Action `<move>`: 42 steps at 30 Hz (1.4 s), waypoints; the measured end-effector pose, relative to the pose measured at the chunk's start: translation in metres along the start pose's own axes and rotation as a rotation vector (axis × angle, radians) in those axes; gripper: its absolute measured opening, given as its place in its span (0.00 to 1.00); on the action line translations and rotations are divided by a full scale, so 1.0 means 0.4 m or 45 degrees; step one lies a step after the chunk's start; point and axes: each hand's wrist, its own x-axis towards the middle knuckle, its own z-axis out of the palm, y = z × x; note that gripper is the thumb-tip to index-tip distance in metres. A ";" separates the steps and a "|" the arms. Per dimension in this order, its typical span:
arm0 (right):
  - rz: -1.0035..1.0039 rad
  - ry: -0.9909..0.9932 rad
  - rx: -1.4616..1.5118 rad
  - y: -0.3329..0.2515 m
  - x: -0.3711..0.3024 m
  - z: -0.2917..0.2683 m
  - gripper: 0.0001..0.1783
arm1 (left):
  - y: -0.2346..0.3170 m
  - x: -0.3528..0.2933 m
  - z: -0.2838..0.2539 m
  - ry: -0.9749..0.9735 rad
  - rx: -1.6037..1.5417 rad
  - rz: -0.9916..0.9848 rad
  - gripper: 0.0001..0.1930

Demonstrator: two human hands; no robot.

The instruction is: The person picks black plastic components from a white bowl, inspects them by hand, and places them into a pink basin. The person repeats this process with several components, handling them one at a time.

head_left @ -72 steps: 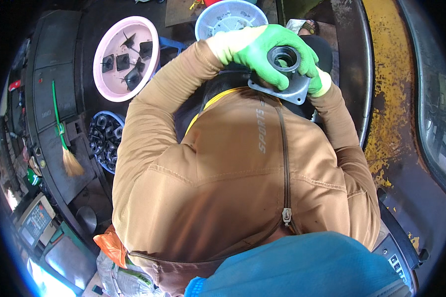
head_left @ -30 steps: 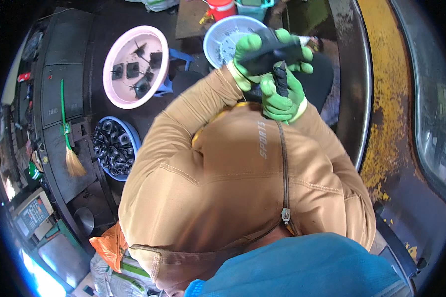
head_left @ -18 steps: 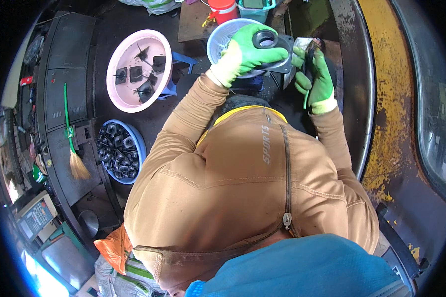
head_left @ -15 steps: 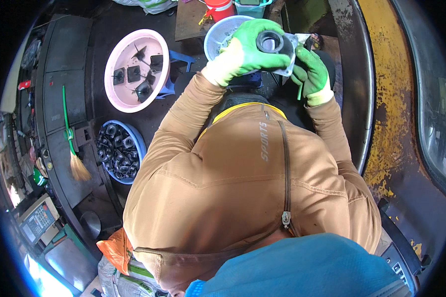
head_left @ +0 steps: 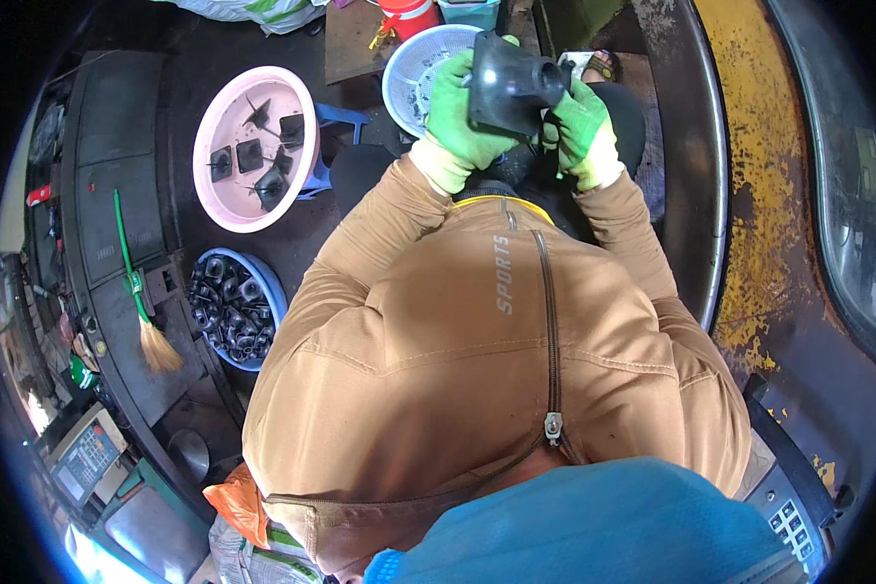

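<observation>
dark, grimy floor (head_left: 292,253); grey machine housing (head_left: 97,195) at left, green-handled brush (head_left: 136,292) lying on it; curved metal rim (head_left: 706,195) at right, yellow-stained surface (head_left: 749,146) beyond; daylight from above.

Your left hand (head_left: 460,109) and right hand (head_left: 582,129), both green-gloved, are raised together ahead of your chest. Fingers curl closed. Both elbows are bent.

Both green-gloved hands grip a black rubber part (head_left: 509,83): left hand (head_left: 460,107) on its flat flange, right hand (head_left: 582,131) beside its tube end, above a white perforated basin (head_left: 409,78).
</observation>
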 end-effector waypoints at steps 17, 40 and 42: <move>-1.467 -0.521 -1.890 -0.154 0.033 -0.095 0.16 | 0.033 -0.022 0.048 0.164 0.135 -0.087 0.21; -0.542 -0.250 -0.930 -0.056 -0.055 -0.005 0.18 | 0.042 -0.016 0.126 0.004 0.237 0.309 0.18; -0.438 -0.223 -0.864 -0.059 -0.065 0.010 0.19 | 0.040 -0.019 0.126 0.021 0.287 0.331 0.19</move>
